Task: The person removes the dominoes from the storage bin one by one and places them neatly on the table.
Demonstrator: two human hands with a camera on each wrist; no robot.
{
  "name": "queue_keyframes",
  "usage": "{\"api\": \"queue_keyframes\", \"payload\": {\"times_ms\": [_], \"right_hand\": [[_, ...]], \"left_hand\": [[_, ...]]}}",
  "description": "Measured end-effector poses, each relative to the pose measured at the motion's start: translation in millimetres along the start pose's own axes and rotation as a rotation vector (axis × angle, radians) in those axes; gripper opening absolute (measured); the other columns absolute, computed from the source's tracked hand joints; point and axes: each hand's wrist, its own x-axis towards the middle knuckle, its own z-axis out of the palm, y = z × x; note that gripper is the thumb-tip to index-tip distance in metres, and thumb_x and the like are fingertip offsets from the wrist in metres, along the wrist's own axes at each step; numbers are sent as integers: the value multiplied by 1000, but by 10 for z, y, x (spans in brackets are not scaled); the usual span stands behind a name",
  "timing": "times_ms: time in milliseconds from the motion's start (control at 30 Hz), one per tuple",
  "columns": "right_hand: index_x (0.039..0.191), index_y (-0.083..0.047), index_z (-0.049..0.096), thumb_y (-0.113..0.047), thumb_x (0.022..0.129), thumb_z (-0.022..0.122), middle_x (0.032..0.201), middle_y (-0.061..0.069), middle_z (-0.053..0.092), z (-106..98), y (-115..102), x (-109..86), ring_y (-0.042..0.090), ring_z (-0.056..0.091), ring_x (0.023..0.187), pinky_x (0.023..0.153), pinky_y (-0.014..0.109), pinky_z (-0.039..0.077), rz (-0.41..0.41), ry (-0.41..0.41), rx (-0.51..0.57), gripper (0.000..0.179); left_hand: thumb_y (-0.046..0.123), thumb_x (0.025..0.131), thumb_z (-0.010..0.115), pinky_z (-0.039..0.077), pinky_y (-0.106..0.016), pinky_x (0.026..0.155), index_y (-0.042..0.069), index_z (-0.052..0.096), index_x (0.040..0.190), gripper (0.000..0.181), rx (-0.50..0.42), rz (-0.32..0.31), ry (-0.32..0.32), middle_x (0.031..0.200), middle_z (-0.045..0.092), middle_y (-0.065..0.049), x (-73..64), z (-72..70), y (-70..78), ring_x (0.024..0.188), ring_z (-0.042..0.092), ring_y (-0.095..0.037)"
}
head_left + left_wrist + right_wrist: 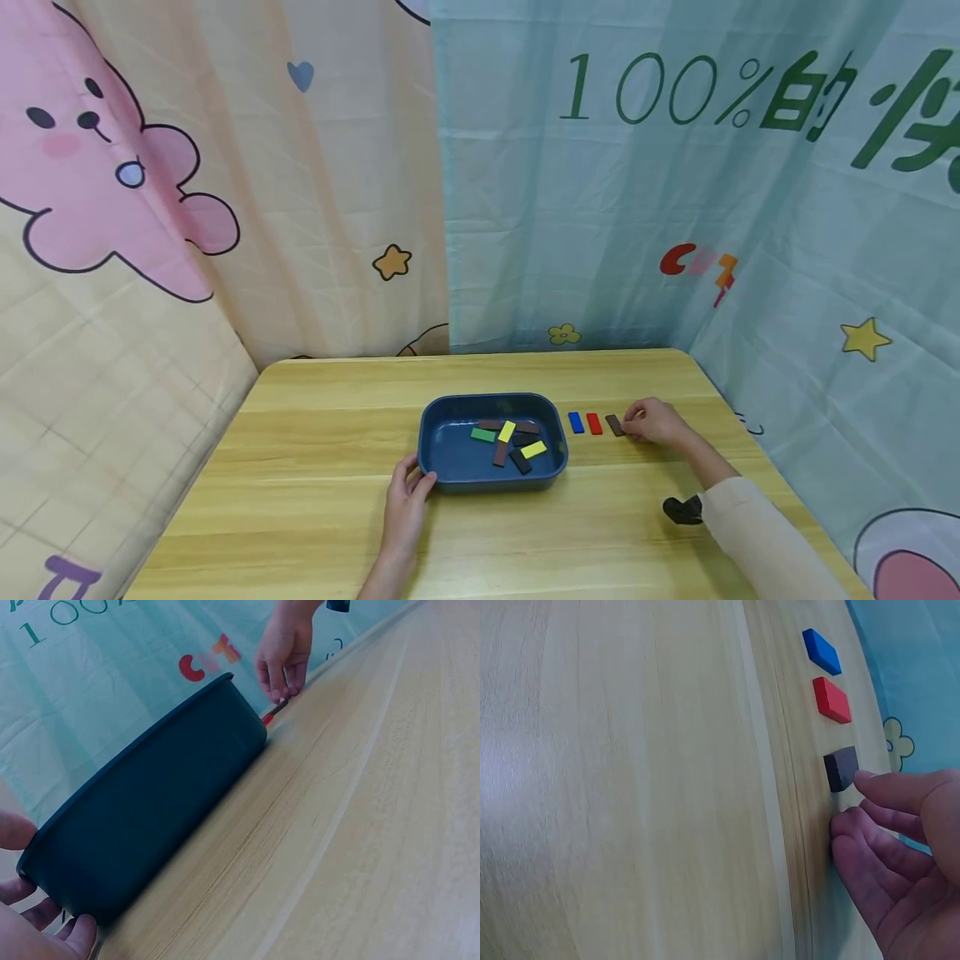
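Observation:
A dark blue rectangular tray point(495, 486) stands on the table with several small flat blocks inside: brown, black, yellow and green. At its near left corner my left hand point(405, 504) holds the outside, fingers and thumb curled about the wall and rim; in the left wrist view the left hand point(37, 926) shows at the lower left. To the right of the tray, my right hand point(656, 423) pinches the edge of a dark brown block point(841, 769), low at the table surface. Beside it lie a red block point(594, 423) and a blue block point(576, 422), in a row.
A black object point(682, 510) shows by the right sleeve point(761, 533); its kind is unclear. The wooden table point(300, 500) ends at the back against printed curtains point(555, 233), which also hang on both sides.

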Motion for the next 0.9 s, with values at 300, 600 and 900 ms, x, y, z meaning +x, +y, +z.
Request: {"api": "queue_keyframes", "payload": {"times_ms": [300,600,900], "right_hand": [[102,5,68,-10,95,72,82,7,66,-70,-106,33,20,62,72,64,35,54,-43,-28,-45,16],[109,7,68,-10,96,72,88,7,68,-97,-382,137,29,65,75,65,36,56,-120,-48,-36,21],[110,3,69,-13,97,72,91,3,68,-50,-762,250,36,67,85,69,35,56,-206,-115,-84,20]], "left_hand": [[6,105,56,47,-43,106,-6,43,147,46,-3,-3,6,151,42,-30,-16,-13,15,137,45,-45],[5,104,56,47,-45,107,-7,44,147,46,-8,1,10,151,43,-30,-8,7,-18,137,45,-45],[5,104,56,44,-50,110,-7,44,146,45,-10,-4,14,152,42,-30,2,-3,-24,137,45,-46]]}}
